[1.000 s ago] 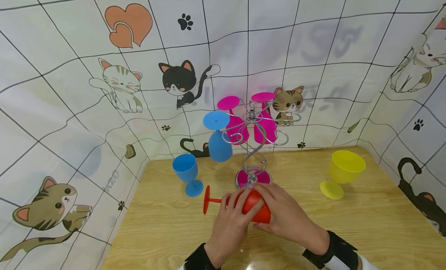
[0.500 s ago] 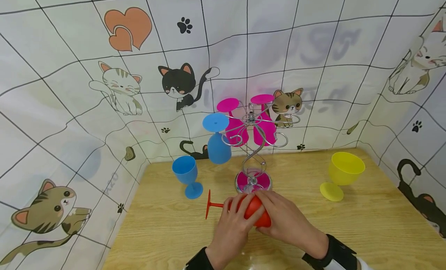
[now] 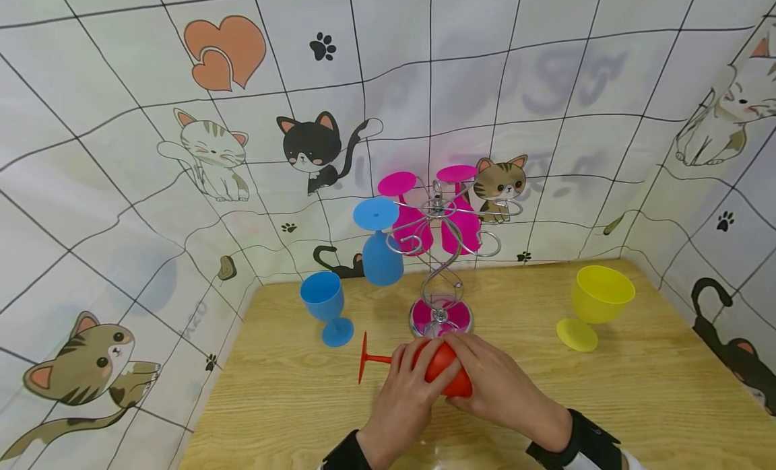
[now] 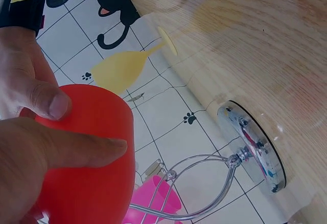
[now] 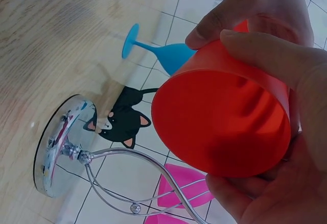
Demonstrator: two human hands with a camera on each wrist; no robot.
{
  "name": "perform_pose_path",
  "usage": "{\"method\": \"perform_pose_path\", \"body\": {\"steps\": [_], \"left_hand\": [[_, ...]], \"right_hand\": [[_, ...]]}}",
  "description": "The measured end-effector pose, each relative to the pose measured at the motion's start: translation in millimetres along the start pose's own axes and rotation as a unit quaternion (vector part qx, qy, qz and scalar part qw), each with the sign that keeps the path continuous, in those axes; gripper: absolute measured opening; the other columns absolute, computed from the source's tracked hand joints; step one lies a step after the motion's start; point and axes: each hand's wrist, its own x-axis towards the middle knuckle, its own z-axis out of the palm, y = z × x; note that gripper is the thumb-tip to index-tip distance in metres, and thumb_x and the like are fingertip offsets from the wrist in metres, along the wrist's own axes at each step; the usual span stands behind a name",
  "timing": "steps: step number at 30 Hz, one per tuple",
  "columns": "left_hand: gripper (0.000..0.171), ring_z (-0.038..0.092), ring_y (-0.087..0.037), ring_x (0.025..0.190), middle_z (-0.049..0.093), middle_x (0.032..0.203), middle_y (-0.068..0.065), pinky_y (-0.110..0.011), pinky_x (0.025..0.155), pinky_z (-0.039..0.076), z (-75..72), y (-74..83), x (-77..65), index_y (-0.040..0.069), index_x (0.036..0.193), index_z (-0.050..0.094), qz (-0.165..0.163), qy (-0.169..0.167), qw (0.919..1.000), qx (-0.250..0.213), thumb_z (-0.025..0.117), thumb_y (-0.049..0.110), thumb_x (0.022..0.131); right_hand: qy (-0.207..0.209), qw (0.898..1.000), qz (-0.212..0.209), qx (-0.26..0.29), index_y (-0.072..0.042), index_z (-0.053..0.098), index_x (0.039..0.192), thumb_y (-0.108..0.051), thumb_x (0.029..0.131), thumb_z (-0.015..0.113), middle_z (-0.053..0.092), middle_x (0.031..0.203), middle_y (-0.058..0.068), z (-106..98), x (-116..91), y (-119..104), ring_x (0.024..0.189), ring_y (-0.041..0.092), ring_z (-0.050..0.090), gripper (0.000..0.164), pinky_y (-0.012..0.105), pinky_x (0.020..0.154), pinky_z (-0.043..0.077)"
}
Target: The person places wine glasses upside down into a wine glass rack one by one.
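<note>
A red plastic goblet [image 3: 442,365] lies sideways between both hands, its stem and flat foot to the left and its mouth to the right. My left hand [image 3: 405,396] curls over the bowl near the stem. On the mouth side, my right hand [image 3: 506,389] grips the bowl with thumb and fingers. The right wrist view looks into the bare inside of the red goblet [image 5: 219,124]. Just behind the hands stands a chrome goblet rack [image 3: 439,275] with a pink round base. Two pink goblets [image 3: 412,227] and a blue goblet [image 3: 382,258] hang upside down from it.
A second blue goblet [image 3: 324,298] stands upright on the wooden table [image 3: 273,403], left of the rack. A yellow goblet [image 3: 600,295] stands upright at the right. A white cloth [image 3: 394,25] printed with cats closes off the back and both sides.
The red goblet has shifted slightly down in the head view and its foot has turned more edge-on. Both hands have kept their hold, and over the last half second little has changed.
</note>
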Motion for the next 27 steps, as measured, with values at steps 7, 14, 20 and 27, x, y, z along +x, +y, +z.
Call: {"method": "perform_pose_path", "body": {"steps": [7, 14, 20, 27], "left_hand": [[0.090, 0.034, -0.029, 0.139, 0.034, 0.155, -0.005, -0.063, 0.111, 0.032, -0.4, -0.9, -0.4, 0.034, 0.145, 0.041, 0.014, 0.028, 0.9994, 0.016, 0.089, 0.025, 0.070], [0.084, 0.029, -0.027, 0.145, 0.031, 0.159, -0.005, -0.064, 0.119, 0.012, -6.0, -6.4, -2.2, 0.028, 0.146, 0.042, 0.043, 0.082, 0.9957, 0.001, 0.082, 0.024, 0.073], [0.030, 0.054, -0.025, 0.115, 0.060, 0.121, -0.012, -0.051, 0.107, 0.037, -12.6, -8.6, -3.9, 0.007, 0.115, 0.060, 0.071, 0.310, 0.9411, -0.116, 0.058, 0.023, 0.090], [0.028, 0.049, -0.021, 0.086, 0.052, 0.092, -0.015, -0.026, 0.074, 0.046, -10.4, -11.6, -7.8, -0.007, 0.097, 0.052, 0.062, 0.417, 0.8758, -0.236, 0.060, 0.019, 0.094]], "right_hand": [[0.047, 0.999, -0.007, -0.001, -0.007, 0.051, 0.137, -0.031, 0.062, 0.093, 0.059, 0.134, 0.011, 1.5, -1.9, 1.8, 0.118, 0.029, 0.061, 0.089, 0.043, 0.081, 0.060], [0.105, 0.994, -0.001, 0.008, -0.007, 0.053, 0.136, -0.030, 0.058, 0.096, 0.061, 0.132, 0.010, 2.8, -3.2, 2.9, 0.114, 0.028, 0.064, 0.092, 0.041, 0.077, 0.061], [0.139, 0.989, 0.011, 0.043, -0.009, 0.054, 0.136, -0.026, 0.055, 0.097, 0.064, 0.128, 0.007, 4.1, -3.4, 5.0, 0.110, 0.025, 0.066, 0.093, 0.041, 0.078, 0.061], [0.167, 0.981, 0.041, 0.091, -0.010, 0.053, 0.135, -0.023, 0.056, 0.097, 0.063, 0.127, 0.007, 3.5, -5.0, 6.6, 0.104, 0.024, 0.067, 0.091, 0.041, 0.074, 0.062]]}}
